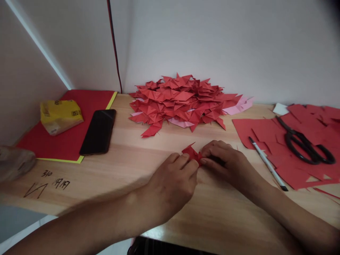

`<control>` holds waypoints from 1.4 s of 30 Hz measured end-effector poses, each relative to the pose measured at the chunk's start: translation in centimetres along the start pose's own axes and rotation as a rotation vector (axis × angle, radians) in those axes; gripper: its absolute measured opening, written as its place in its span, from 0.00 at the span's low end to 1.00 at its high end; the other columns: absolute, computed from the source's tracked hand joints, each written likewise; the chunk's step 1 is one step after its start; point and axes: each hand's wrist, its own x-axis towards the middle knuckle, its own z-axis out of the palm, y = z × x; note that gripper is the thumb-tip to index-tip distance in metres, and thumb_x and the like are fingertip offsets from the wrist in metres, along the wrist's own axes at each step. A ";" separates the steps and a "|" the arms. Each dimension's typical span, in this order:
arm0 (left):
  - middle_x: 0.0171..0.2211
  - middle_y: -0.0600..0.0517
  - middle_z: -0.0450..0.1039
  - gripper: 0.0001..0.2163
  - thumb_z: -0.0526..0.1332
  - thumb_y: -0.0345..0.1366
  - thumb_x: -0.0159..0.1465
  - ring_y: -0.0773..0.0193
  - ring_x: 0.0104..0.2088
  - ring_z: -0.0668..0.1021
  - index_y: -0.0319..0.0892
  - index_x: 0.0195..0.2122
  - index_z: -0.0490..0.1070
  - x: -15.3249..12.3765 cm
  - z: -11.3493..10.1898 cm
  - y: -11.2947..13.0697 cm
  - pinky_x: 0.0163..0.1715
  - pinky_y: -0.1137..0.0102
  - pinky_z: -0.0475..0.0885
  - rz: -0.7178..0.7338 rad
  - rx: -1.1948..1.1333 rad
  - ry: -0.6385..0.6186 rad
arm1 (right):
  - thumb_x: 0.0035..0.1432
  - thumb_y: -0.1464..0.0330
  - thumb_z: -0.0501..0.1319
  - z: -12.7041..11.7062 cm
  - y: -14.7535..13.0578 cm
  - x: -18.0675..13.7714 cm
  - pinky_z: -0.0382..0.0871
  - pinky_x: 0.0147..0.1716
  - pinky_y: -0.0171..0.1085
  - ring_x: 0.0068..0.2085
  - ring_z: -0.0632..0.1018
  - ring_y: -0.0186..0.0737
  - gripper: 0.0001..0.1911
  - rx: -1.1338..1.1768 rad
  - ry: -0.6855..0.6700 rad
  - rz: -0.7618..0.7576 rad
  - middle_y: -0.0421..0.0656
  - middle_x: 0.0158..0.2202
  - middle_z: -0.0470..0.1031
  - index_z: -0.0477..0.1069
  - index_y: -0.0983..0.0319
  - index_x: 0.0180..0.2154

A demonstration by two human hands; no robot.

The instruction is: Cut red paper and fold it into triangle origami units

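Between my two hands is a small folded piece of red paper, partly covered by fingers. My left hand grips its near side with fingers bent over it. From the other side, my right hand pinches the paper's right edge between thumb and fingers. Just behind them rises a heap of folded red paper pieces, with a few pink folded pieces among them. The exact shape of the held fold is hidden.
To the right, black-handled scissors lie on cut red paper sheets, beside a white pen. At left, a black phone and a yellow packet rest on red sheets. Handwritten numbers mark the wooden table.
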 end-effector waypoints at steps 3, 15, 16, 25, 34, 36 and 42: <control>0.42 0.44 0.74 0.10 0.53 0.28 0.67 0.55 0.46 0.73 0.35 0.38 0.74 0.0 0.1 0.3 0.42 0.60 0.70 0.010 0.035 -0.004 | 0.64 0.68 0.55 0.0 -0.4 -0.1 0.67 0.34 0.40 0.34 0.74 0.39 0.10 -0.055 0.008 0.030 0.42 0.31 0.74 0.69 0.59 0.30; 0.48 0.42 0.74 0.10 0.55 0.27 0.66 0.52 0.47 0.73 0.33 0.44 0.73 -0.3 -0.3 0.0 0.43 0.59 0.71 0.011 0.090 -0.067 | 0.64 0.66 0.57 -1.1 0.7 -0.2 0.68 0.37 0.40 0.35 0.76 0.38 0.08 0.127 -0.120 -0.044 0.42 0.33 0.77 0.74 0.58 0.35; 0.48 0.42 0.74 0.10 0.55 0.26 0.65 0.52 0.47 0.74 0.33 0.43 0.74 -0.2 -0.4 -0.2 0.44 0.58 0.71 0.010 0.097 -0.078 | 0.65 0.66 0.57 -1.2 0.8 -0.1 0.67 0.37 0.40 0.35 0.76 0.38 0.08 0.107 -0.133 -0.067 0.42 0.34 0.77 0.74 0.58 0.35; 0.45 0.43 0.75 0.11 0.53 0.26 0.66 0.55 0.48 0.74 0.35 0.44 0.73 -0.1 -0.8 -0.3 0.45 0.59 0.70 0.006 0.134 -0.072 | 0.66 0.66 0.55 -2.0 1.5 -0.3 0.68 0.41 0.40 0.40 0.77 0.39 0.13 0.028 -0.175 -0.111 0.43 0.38 0.78 0.78 0.55 0.38; 0.47 0.44 0.74 0.09 0.59 0.30 0.65 0.53 0.48 0.72 0.35 0.44 0.74 -0.2 -0.6 -0.2 0.44 0.58 0.70 -0.010 0.158 -0.071 | 0.64 0.65 0.57 -2.3 1.3 -0.1 0.66 0.45 0.42 0.42 0.77 0.40 0.11 0.082 -0.216 -0.057 0.43 0.40 0.77 0.78 0.54 0.40; 0.46 0.45 0.74 0.09 0.59 0.31 0.65 0.53 0.48 0.72 0.35 0.44 0.74 -0.2 -0.5 -0.3 0.45 0.59 0.69 -0.016 0.132 -0.073 | 0.63 0.67 0.58 -2.2 1.3 -0.1 0.66 0.44 0.43 0.43 0.76 0.41 0.10 0.056 -0.236 -0.097 0.43 0.41 0.77 0.77 0.54 0.43; 0.44 0.46 0.74 0.08 0.59 0.30 0.65 0.54 0.48 0.71 0.36 0.44 0.74 -0.3 -0.4 -0.6 0.45 0.59 0.69 -0.028 0.073 -0.063 | 0.63 0.69 0.59 -1.2 0.6 -0.4 0.63 0.44 0.42 0.41 0.74 0.40 0.06 0.005 -0.188 -0.168 0.43 0.39 0.75 0.75 0.58 0.37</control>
